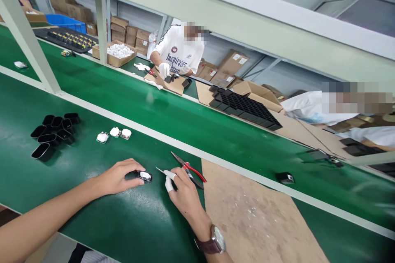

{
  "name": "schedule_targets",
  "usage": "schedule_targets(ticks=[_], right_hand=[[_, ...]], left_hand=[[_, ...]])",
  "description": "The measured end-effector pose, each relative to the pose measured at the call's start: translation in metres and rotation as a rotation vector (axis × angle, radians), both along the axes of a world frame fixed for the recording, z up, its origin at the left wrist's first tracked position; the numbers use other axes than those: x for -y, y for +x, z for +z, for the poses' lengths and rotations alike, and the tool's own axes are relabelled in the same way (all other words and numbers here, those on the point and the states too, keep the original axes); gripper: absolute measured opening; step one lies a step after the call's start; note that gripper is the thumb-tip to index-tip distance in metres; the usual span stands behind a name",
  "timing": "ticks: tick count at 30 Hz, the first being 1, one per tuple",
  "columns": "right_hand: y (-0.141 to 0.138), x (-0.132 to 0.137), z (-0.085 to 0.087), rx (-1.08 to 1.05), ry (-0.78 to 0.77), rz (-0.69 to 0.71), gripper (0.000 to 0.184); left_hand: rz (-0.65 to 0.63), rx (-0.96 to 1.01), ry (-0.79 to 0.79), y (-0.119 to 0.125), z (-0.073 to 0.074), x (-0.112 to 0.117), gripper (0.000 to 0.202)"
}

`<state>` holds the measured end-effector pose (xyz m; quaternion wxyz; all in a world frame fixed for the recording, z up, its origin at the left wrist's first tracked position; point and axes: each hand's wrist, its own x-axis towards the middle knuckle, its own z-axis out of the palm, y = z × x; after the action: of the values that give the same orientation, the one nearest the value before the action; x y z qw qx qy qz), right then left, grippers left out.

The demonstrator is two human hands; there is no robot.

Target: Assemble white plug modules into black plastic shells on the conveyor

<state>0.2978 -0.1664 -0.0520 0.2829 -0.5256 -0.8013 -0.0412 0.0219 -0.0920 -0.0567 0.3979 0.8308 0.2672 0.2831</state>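
Between thumb and fingers, my left hand [121, 176] grips a small black casing [145, 177] on the green bench. A white-topped part with a dark edge shows in the casing's opening. My right hand [182, 191], with white finger cots on two digits, pinches a thin pointed metal tool [159, 171]. The tool's tip points at the casing but stays apart from it. Beside this hand lie red-handled long-nose pliers [187, 167]. Farther off sit several white-topped circuit boards [115, 132] and a cluster of empty black casings [46, 151].
A stained cardboard sheet [249, 213] lies to the right. Beyond the pale divider strip, the green conveyor belt [148, 104] carries a black casing [285, 178]. Across it, a gloved co-worker [179, 51] handles dark parts near rows of black casings [247, 109]. A slanted post [31, 37] stands left.
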Motion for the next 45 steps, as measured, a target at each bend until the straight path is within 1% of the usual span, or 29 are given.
schedule_targets(ticks=[2, 3, 5, 7, 9, 11, 13, 15, 18, 20, 24, 26, 28, 30, 32, 34, 35, 36, 39, 40, 41, 42, 43, 44, 45], right_hand=[[0.002, 0.001, -0.004, 0.056, -0.007, -0.023, 0.024], [0.0, 0.002, -0.003, 0.063, -0.012, -0.023, 0.025], [-0.008, 0.003, 0.005, 0.018, -0.024, 0.022, 0.03], [-0.02, 0.004, 0.016, -0.055, -0.045, 0.118, 0.036], [-0.031, 0.003, 0.025, -0.087, -0.072, 0.209, 0.037], [-0.039, 0.0, 0.028, -0.075, -0.093, 0.259, 0.033], [-0.041, -0.004, 0.026, -0.076, -0.122, 0.281, 0.03], [-0.039, -0.006, 0.022, -0.13, -0.177, 0.294, 0.029], [-0.034, -0.005, 0.015, -0.286, -0.24, 0.296, 0.036], [-0.031, -0.003, 0.012, -0.336, -0.232, 0.295, 0.04], [-0.03, 0.001, 0.008, -0.224, -0.169, 0.272, 0.033], [-0.029, 0.002, 0.008, -0.214, -0.16, 0.269, 0.035], [-0.025, 0.001, 0.008, -0.247, -0.14, 0.254, 0.041], [-0.02, 0.0, 0.006, -0.26, -0.096, 0.183, 0.044], [-0.015, -0.001, 0.003, -0.218, -0.066, 0.078, 0.044], [-0.011, -0.002, -0.002, -0.128, -0.072, 0.007, 0.042], [-0.009, -0.003, -0.005, -0.079, -0.077, -0.009, 0.041], [-0.008, -0.004, -0.009, -0.036, -0.08, -0.017, 0.041], [-0.002, -0.008, -0.017, 0.058, -0.036, -0.063, 0.044], [0.001, -0.009, -0.019, 0.081, -0.014, -0.089, 0.046], [0.003, -0.01, -0.021, 0.099, 0.006, -0.114, 0.046], [0.005, -0.011, -0.022, 0.112, 0.024, -0.135, 0.045], [0.007, -0.011, -0.022, 0.118, 0.042, -0.152, 0.043], [0.008, -0.012, -0.023, 0.12, 0.057, -0.161, 0.04], [0.008, -0.012, -0.024, 0.117, 0.073, -0.165, 0.038]], left_hand=[[-0.024, 0.01, 0.024, -0.001, -0.001, 0.0, 0.028], [-0.024, 0.007, 0.029, -0.001, -0.001, 0.0, 0.031], [-0.001, -0.014, 0.019, -0.003, -0.002, 0.001, 0.037], [0.025, -0.031, -0.006, -0.004, -0.003, 0.002, 0.041], [0.032, -0.022, -0.026, -0.004, -0.004, 0.003, 0.035], [0.02, 0.018, -0.016, -0.004, -0.005, 0.003, 0.024], [-0.01, 0.065, 0.03, -0.003, -0.005, 0.003, 0.011], [-0.048, 0.1, 0.088, -0.002, -0.005, 0.002, 0.006], [-0.078, 0.113, 0.144, -0.001, -0.004, 0.001, 0.01], [-0.083, 0.101, 0.164, -0.001, -0.003, 0.001, 0.014], [-0.085, 0.088, 0.184, 0.0, -0.003, 0.0, 0.016], [-0.094, 0.09, 0.198, 0.0, -0.003, -0.001, 0.015], [-0.104, 0.088, 0.223, 0.0, -0.003, -0.002, 0.016], [-0.111, 0.086, 0.252, 0.0, -0.003, -0.002, 0.017], [-0.107, 0.078, 0.25, 0.002, -0.004, 0.0, 0.016], [-0.068, 0.092, 0.158, 0.004, -0.004, 0.001, 0.01], [-0.022, 0.125, 0.054, 0.006, -0.003, 0.002, 0.006], [0.036, 0.172, -0.093, 0.007, -0.002, 0.001, 0.009], [0.212, 0.35, -0.625, 0.008, 0.006, -0.004, 0.03], [0.254, 0.399, -0.76, 0.007, 0.009, -0.006, 0.033], [0.287, 0.437, -0.849, 0.007, 0.011, -0.008, 0.035], [0.315, 0.465, -0.888, 0.006, 0.013, -0.009, 0.036], [0.333, 0.476, -0.889, 0.006, 0.014, -0.01, 0.037], [0.342, 0.465, -0.86, 0.006, 0.015, -0.011, 0.037], [0.342, 0.431, -0.797, 0.007, 0.015, -0.013, 0.037]])
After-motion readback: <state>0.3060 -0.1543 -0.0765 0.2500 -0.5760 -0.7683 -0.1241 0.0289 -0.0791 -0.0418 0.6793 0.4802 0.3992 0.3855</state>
